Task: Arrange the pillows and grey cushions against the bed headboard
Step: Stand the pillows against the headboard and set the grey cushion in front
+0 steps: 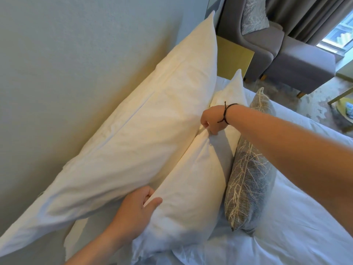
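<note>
A large white pillow (133, 127) leans against the pale headboard (66, 64). In front of it stands a smaller white pillow (191, 192). My left hand (137, 209) grips its near top edge, thumb on the front and fingers curled behind. My right hand (212, 119), with a black cord on the wrist, pinches the far top corner of the same pillow. Another white pillow (232, 90) shows behind my right hand. A grey cushion (250, 169) with a pale branch pattern stands upright against the front pillows.
The white duvet (286, 226) covers the bed to the right. Beyond the pillows stands a yellow bedside table (235, 56). A grey armchair (286, 54) holding a patterned cushion (254, 14) sits by curtains and a window at the far right.
</note>
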The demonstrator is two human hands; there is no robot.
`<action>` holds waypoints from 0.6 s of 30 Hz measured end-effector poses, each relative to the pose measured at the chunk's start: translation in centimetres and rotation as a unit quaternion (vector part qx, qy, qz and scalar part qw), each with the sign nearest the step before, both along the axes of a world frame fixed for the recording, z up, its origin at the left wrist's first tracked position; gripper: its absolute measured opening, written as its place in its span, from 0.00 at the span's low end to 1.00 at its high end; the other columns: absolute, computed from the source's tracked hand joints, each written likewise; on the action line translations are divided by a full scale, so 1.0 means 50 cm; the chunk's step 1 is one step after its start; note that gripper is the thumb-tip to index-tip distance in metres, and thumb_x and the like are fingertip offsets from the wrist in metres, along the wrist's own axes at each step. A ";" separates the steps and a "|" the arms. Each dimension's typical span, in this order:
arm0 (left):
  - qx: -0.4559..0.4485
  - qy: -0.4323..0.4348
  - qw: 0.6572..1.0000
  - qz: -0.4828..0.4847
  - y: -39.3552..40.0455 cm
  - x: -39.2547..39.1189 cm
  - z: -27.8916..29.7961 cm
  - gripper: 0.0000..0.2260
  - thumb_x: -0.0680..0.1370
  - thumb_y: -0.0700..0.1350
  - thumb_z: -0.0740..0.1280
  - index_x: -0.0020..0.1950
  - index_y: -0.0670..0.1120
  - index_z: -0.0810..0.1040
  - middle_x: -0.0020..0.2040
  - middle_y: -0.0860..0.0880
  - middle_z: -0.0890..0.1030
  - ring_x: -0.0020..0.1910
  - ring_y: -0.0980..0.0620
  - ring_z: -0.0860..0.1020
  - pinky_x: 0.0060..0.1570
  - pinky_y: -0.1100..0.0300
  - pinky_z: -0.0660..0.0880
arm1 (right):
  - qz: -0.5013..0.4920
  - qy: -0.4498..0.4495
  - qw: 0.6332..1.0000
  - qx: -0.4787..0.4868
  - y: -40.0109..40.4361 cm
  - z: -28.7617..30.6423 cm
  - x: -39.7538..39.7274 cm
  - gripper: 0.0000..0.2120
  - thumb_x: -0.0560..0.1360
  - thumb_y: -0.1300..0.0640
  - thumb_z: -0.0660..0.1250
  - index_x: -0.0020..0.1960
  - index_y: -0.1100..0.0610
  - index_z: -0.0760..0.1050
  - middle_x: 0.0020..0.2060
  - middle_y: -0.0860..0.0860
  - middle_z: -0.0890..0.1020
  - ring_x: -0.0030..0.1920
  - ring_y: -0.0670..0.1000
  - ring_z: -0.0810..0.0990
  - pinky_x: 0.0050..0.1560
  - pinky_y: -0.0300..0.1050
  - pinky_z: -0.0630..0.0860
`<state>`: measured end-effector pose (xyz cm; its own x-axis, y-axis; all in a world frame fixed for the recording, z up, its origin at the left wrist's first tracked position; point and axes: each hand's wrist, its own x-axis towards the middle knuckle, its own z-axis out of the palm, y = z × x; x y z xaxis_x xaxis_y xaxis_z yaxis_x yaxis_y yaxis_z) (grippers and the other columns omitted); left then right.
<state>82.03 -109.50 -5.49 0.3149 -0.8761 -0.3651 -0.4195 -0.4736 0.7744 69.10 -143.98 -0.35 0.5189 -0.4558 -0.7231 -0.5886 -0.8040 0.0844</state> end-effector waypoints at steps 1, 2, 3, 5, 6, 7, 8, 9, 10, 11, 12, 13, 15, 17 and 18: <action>-0.013 0.008 1.000 0.005 0.008 -0.004 0.002 0.15 0.76 0.47 0.71 0.33 0.48 0.69 0.27 0.56 0.71 0.27 0.58 0.66 0.32 0.64 0.65 | -0.026 -0.006 0.999 0.027 -0.006 0.012 0.005 0.06 0.67 0.61 0.73 0.42 0.60 0.78 0.33 0.53 0.78 0.32 0.52 0.75 0.29 0.40 0.71; -0.018 0.021 1.000 0.012 0.014 -0.008 0.002 0.15 0.77 0.47 0.70 0.34 0.49 0.69 0.27 0.57 0.72 0.28 0.58 0.66 0.32 0.65 0.65 | -0.051 -0.013 0.997 0.050 -0.013 0.024 0.008 0.07 0.68 0.59 0.74 0.44 0.60 0.79 0.32 0.52 0.80 0.30 0.51 0.77 0.27 0.40 0.74; -0.017 0.036 0.999 0.019 0.020 -0.011 0.000 0.14 0.78 0.47 0.69 0.35 0.50 0.69 0.28 0.57 0.73 0.28 0.58 0.67 0.32 0.65 0.66 | -0.067 -0.018 0.995 0.068 -0.019 0.033 0.009 0.07 0.69 0.57 0.75 0.44 0.59 0.80 0.31 0.53 0.81 0.29 0.51 0.78 0.27 0.41 0.76; -0.003 0.066 0.997 0.031 0.032 -0.012 -0.002 0.12 0.79 0.48 0.67 0.37 0.51 0.70 0.29 0.56 0.73 0.29 0.58 0.67 0.33 0.63 0.66 | -0.067 -0.035 0.994 0.074 -0.025 0.041 0.010 0.08 0.71 0.54 0.74 0.41 0.58 0.80 0.31 0.53 0.83 0.31 0.51 0.82 0.32 0.43 0.80; 0.011 0.081 0.996 0.034 0.038 -0.010 -0.002 0.12 0.79 0.49 0.67 0.37 0.51 0.70 0.30 0.55 0.74 0.29 0.59 0.67 0.34 0.61 0.67 | -0.059 -0.056 0.995 0.064 -0.024 0.041 0.011 0.09 0.71 0.52 0.74 0.39 0.58 0.79 0.31 0.53 0.84 0.31 0.50 0.83 0.34 0.44 0.80; 0.027 0.093 0.995 0.034 0.046 -0.007 -0.001 0.12 0.79 0.50 0.67 0.37 0.50 0.70 0.31 0.55 0.75 0.30 0.59 0.68 0.35 0.59 0.67 | -0.048 -0.082 0.994 0.045 -0.021 0.037 0.013 0.10 0.72 0.52 0.73 0.38 0.58 0.79 0.30 0.52 0.84 0.32 0.50 0.83 0.35 0.44 0.79; 0.041 0.097 0.994 0.027 0.055 -0.003 0.000 0.12 0.78 0.51 0.68 0.37 0.49 0.71 0.32 0.55 0.76 0.30 0.60 0.69 0.35 0.59 0.67 | -0.034 -0.107 0.993 0.021 -0.014 0.032 0.016 0.11 0.72 0.51 0.73 0.37 0.58 0.79 0.30 0.51 0.83 0.32 0.50 0.83 0.34 0.43 0.76; 0.048 0.089 0.995 0.018 0.064 0.002 0.000 0.12 0.78 0.51 0.69 0.37 0.49 0.71 0.32 0.55 0.77 0.30 0.60 0.70 0.34 0.61 0.67 | -0.018 -0.126 0.992 -0.006 -0.004 0.024 0.020 0.11 0.72 0.52 0.73 0.36 0.58 0.78 0.30 0.50 0.83 0.33 0.51 0.81 0.34 0.42 0.73; 0.050 0.070 0.996 0.009 0.074 0.009 0.000 0.12 0.78 0.50 0.69 0.37 0.49 0.71 0.31 0.56 0.77 0.29 0.60 0.70 0.33 0.63 0.66 | -0.006 -0.140 0.990 -0.030 0.009 0.013 0.023 0.11 0.72 0.52 0.72 0.36 0.58 0.77 0.30 0.50 0.81 0.34 0.52 0.79 0.35 0.42 0.71; 0.049 0.050 0.998 0.006 0.082 0.016 0.000 0.13 0.77 0.49 0.70 0.36 0.49 0.71 0.30 0.57 0.76 0.28 0.59 0.69 0.32 0.64 0.66 | -0.002 -0.157 0.986 -0.049 0.023 0.001 0.025 0.11 0.72 0.53 0.72 0.36 0.57 0.76 0.31 0.51 0.79 0.36 0.54 0.78 0.36 0.43 0.69; 0.050 0.033 0.998 0.008 0.090 0.025 -0.001 0.14 0.77 0.49 0.70 0.35 0.49 0.70 0.29 0.57 0.75 0.28 0.59 0.68 0.32 0.65 0.66 | -0.007 -0.178 0.982 -0.063 0.039 -0.013 0.024 0.10 0.72 0.55 0.71 0.35 0.57 0.74 0.33 0.52 0.78 0.38 0.56 0.77 0.38 0.44 0.70; 0.055 0.019 0.998 0.009 0.095 0.033 -0.002 0.14 0.77 0.49 0.70 0.35 0.48 0.70 0.28 0.56 0.74 0.27 0.59 0.68 0.32 0.65 0.66 | -0.022 -0.203 0.976 -0.076 0.055 -0.029 0.021 0.09 0.72 0.56 0.70 0.35 0.56 0.74 0.34 0.53 0.78 0.39 0.57 0.77 0.39 0.45 0.71; 0.072 -0.016 0.997 -0.002 0.099 0.042 -0.005 0.15 0.77 0.52 0.68 0.35 0.48 0.70 0.28 0.56 0.74 0.28 0.58 0.69 0.31 0.63 0.66 | -0.064 -0.246 0.961 -0.109 0.090 -0.063 0.005 0.07 0.72 0.58 0.67 0.36 0.57 0.75 0.36 0.54 0.79 0.41 0.58 0.78 0.40 0.46 0.73; 0.096 -0.060 0.993 -0.031 0.096 0.040 -0.009 0.15 0.78 0.55 0.67 0.36 0.49 0.70 0.29 0.53 0.75 0.30 0.56 0.71 0.32 0.61 0.65 | -0.092 -0.274 0.947 -0.142 0.124 -0.097 -0.016 0.05 0.73 0.59 0.65 0.39 0.57 0.77 0.39 0.54 0.78 0.41 0.59 0.78 0.40 0.47 0.73; 0.114 -0.084 0.989 -0.052 0.094 0.036 -0.010 0.15 0.78 0.56 0.66 0.36 0.48 0.70 0.30 0.51 0.76 0.32 0.56 0.73 0.34 0.58 0.67 | -0.104 -0.285 0.940 -0.156 0.139 -0.111 -0.027 0.04 0.74 0.58 0.65 0.42 0.57 0.77 0.42 0.54 0.77 0.42 0.58 0.78 0.40 0.48 0.73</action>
<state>83.83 -104.80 -6.01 0.3006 -0.8082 -0.5065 -0.5893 -0.5749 0.5676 67.74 -137.02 -5.90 0.6578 -0.7339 -0.1694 -0.7513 -0.6551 -0.0796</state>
